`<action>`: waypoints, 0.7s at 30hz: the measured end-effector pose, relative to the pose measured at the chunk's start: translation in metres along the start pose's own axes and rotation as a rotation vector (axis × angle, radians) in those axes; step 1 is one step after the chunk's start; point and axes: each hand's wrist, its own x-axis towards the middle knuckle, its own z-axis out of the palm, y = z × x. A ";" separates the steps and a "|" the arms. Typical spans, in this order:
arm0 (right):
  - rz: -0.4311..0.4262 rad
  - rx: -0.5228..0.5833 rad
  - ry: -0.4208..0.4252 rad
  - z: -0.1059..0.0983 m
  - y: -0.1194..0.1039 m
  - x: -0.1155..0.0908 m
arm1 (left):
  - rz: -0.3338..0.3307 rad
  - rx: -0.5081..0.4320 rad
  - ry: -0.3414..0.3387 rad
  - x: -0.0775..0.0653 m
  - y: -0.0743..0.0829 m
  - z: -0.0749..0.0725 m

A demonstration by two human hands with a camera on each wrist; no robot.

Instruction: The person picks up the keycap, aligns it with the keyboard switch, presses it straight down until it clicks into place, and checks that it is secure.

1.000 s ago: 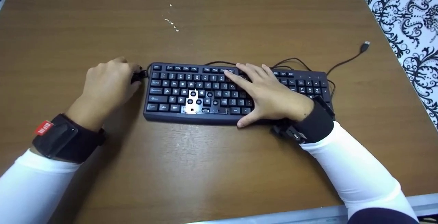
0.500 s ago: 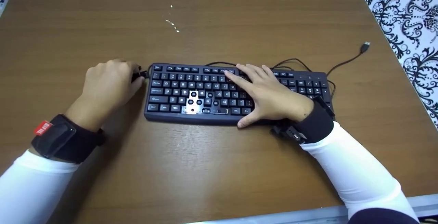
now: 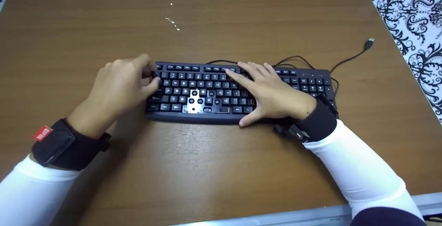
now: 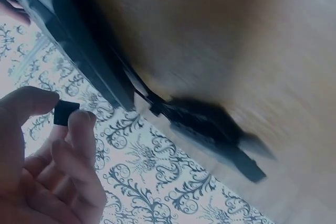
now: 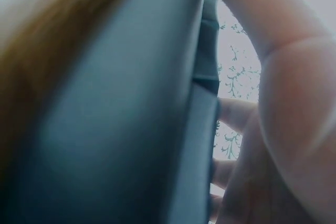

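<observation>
A black keyboard (image 3: 193, 117) lies on the wooden table. Several keycaps are off its lower middle, where bare key sockets (image 3: 195, 100) and a shiny plate show. Above the keyboard's left end, my left hand (image 3: 121, 81) has its fingers bent. In the left wrist view, thumb and finger pinch a small black keycap (image 4: 66, 113), held apart from the keyboard. My right hand (image 3: 271, 93) rests spread across the keyboard right of its middle, thumb at the front edge. The right wrist view shows the keyboard's side (image 5: 121, 114) close up beside the palm.
A cable (image 3: 293, 57) loops behind the keyboard; its USB plug (image 3: 369, 43) lies at the right. A blurred dark object (image 4: 210, 129) is beside the keyboard's end in the left wrist view. White specks (image 3: 172, 21) mark the table. Patterned cloth (image 3: 407, 22) lies beyond the right edge.
My left hand has moved right, from beside the keyboard's left end to over its left keys. The right hand stays in place on the keyboard.
</observation>
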 end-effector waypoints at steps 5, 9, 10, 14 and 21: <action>-0.006 -0.006 -0.001 -0.002 0.000 0.001 | 0.051 -0.042 -0.020 -0.002 0.006 0.000; -0.006 -0.005 0.006 -0.001 0.000 0.001 | 0.069 -0.030 -0.004 -0.003 0.007 0.002; -0.005 -0.004 0.007 -0.001 0.000 0.001 | 0.072 -0.022 0.000 -0.003 0.007 0.003; 0.001 -0.002 -0.003 0.000 0.001 0.000 | 0.079 0.008 -0.013 -0.003 0.009 0.006; -0.004 0.000 0.001 0.001 0.002 0.000 | 0.084 0.054 -0.034 -0.006 0.009 0.009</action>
